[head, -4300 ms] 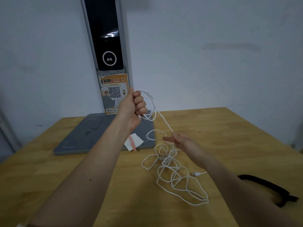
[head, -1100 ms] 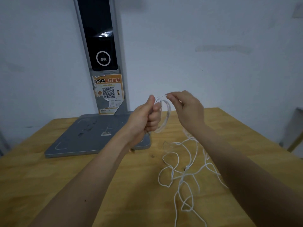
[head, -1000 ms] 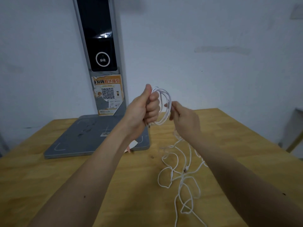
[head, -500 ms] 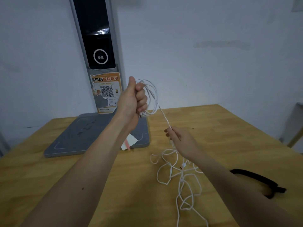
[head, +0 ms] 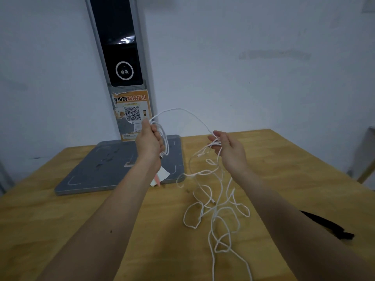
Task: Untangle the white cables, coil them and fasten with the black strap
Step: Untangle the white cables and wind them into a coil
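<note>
1. My left hand [head: 149, 141] has its grip curled tight round a few coiled loops of the white cables [head: 215, 207].
2. My right hand [head: 230, 152] pinches a strand; the tangle lies on the table [head: 60, 220].
3. The black strap [head: 326, 225] lies far right.

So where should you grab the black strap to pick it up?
Probably the free end of the black strap, where it sticks out past the right forearm. It lies flat on the wooden table, so come from above and pinch it there. The other end is hidden under the arm.
</note>
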